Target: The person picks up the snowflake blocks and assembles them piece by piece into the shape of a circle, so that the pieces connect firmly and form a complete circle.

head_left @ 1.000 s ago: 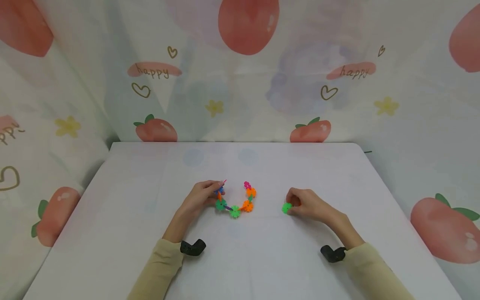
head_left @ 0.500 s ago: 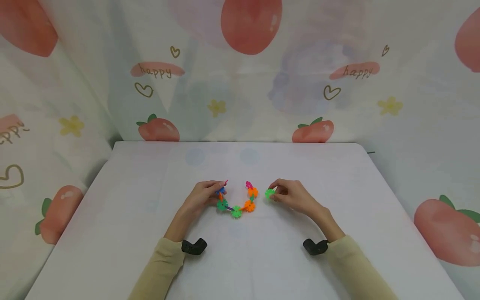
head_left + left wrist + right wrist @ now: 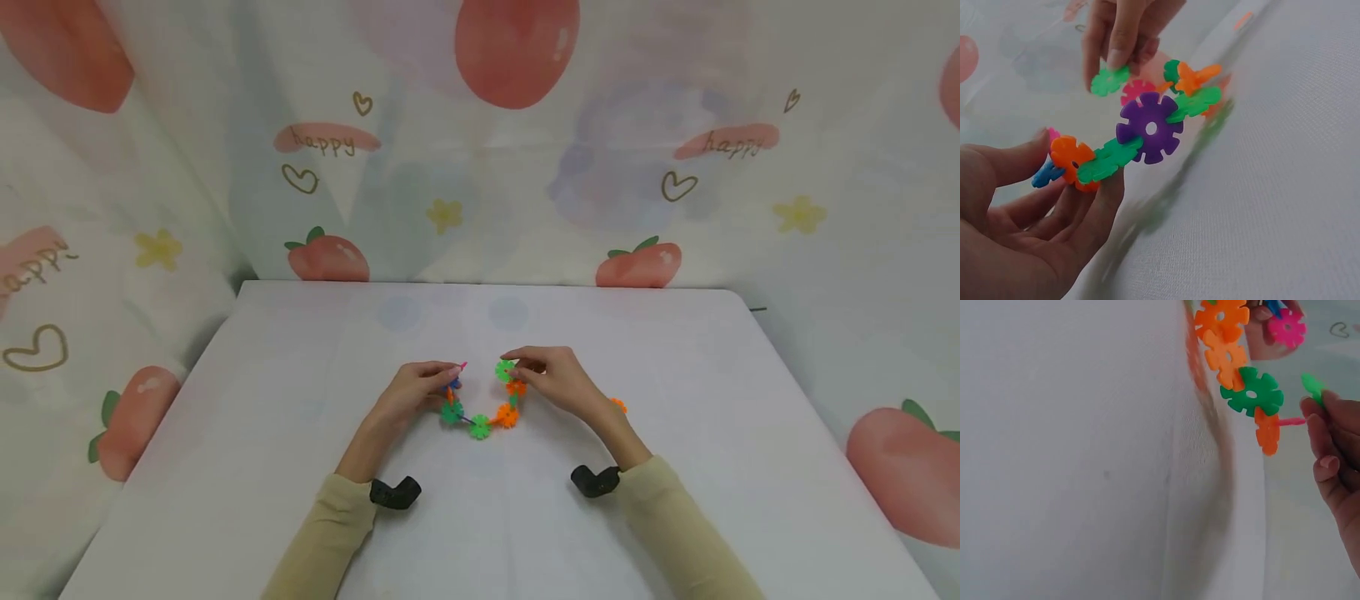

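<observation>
My left hand [image 3: 405, 402] pinches one end of a curved chain of notched plastic snowflake discs, linked edge to edge. In the left wrist view the thumb and fingers hold it around an orange disc [image 3: 1067, 156] and a blue disc [image 3: 1047, 174]; a purple disc [image 3: 1134, 119] sits farther along. Between thumb and fingertips, my right hand [image 3: 558, 382] pinches a single light green disc [image 3: 505, 370]. That disc is close to the chain's free end, where a pink disc [image 3: 1291, 422] sticks out from an orange one [image 3: 1267, 432]. The chain casts its shadow on the white table.
One loose orange piece [image 3: 618, 405] lies on the white table [image 3: 495, 517], partly hidden behind my right wrist. A printed fabric curtain [image 3: 480, 192] stands behind the table's far edge and along the sides.
My right hand has carried the light green disc leftward to the free end of the chain. The left hand keeps its hold on the other end. An orange piece shows past the right wrist.
</observation>
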{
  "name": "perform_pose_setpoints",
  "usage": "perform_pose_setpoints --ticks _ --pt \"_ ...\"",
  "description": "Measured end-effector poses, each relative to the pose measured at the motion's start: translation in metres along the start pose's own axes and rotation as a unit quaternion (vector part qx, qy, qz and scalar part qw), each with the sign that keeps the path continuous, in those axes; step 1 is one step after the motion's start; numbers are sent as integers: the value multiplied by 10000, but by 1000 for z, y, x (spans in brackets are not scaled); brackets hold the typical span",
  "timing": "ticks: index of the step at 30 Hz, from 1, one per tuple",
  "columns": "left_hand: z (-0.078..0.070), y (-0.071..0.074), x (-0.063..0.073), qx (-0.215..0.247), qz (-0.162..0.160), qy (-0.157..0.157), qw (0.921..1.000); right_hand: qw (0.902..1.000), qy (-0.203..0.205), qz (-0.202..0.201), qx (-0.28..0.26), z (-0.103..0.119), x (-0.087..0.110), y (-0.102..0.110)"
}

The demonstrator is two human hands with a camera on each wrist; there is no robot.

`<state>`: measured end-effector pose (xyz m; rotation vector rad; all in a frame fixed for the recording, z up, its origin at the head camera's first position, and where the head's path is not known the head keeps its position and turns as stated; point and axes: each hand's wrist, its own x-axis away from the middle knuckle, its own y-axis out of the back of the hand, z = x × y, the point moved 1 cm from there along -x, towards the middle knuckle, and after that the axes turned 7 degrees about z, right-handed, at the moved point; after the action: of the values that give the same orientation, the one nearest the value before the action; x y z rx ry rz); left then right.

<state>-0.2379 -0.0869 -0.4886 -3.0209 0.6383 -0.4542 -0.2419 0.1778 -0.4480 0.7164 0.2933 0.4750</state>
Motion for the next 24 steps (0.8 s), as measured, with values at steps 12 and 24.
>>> perform_pose_setpoints --ticks 12,24 --pt "-1 -2 1 -104 21 -20 9999 9989 227 -155 -380 13 -26 -16" --pt "-3 -1 4 -9 193 -166 9997 9955 -150 63 -934 9 -35 -25"
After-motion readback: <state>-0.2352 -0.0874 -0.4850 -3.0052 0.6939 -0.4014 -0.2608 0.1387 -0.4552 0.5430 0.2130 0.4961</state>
